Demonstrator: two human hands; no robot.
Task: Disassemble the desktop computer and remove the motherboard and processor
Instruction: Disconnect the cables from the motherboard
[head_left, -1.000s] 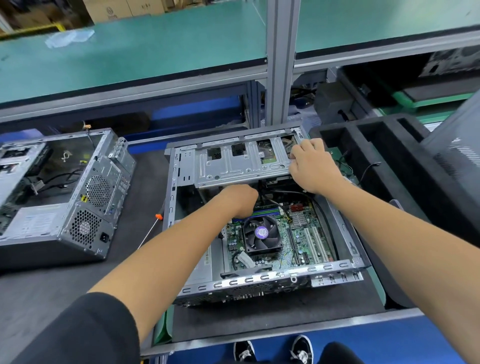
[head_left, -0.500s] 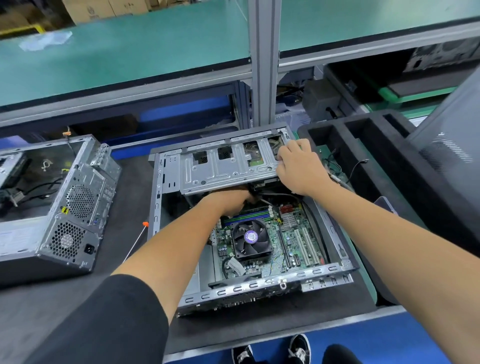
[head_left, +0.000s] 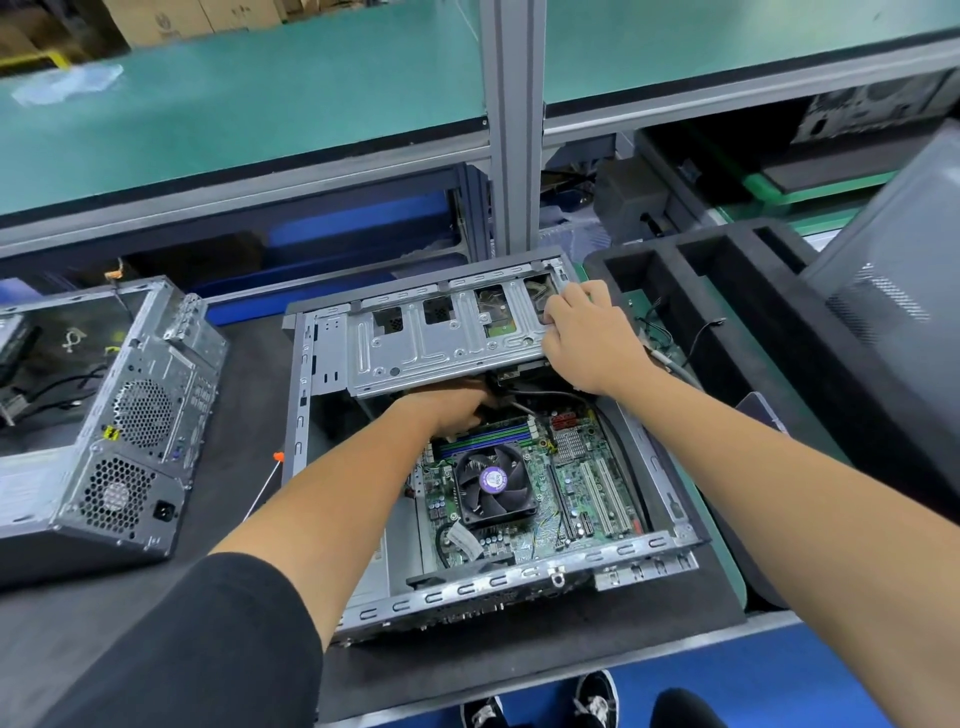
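Note:
An open desktop case (head_left: 524, 579) lies on its side on the black mat. Inside it sits the green motherboard (head_left: 582, 483) with a black cooler fan (head_left: 491, 486) over the processor. A grey metal drive cage (head_left: 441, 340) spans the far end of the case. My right hand (head_left: 587, 338) grips the cage's right end, fingers curled over its edge. My left hand (head_left: 457, 408) reaches under the cage's near edge; its fingers are hidden beneath the metal among black cables.
A second open grey case (head_left: 130, 426) lies at the left. A thin screwdriver with an orange tip (head_left: 270, 478) rests between the two cases. Black foam compartments (head_left: 737, 312) and a grey side panel (head_left: 893, 291) stand at the right. An aluminium post (head_left: 511, 124) rises behind.
My left hand has pushed further under the drive cage, so its fingers are now out of sight. My right hand keeps its grip on the cage's right end.

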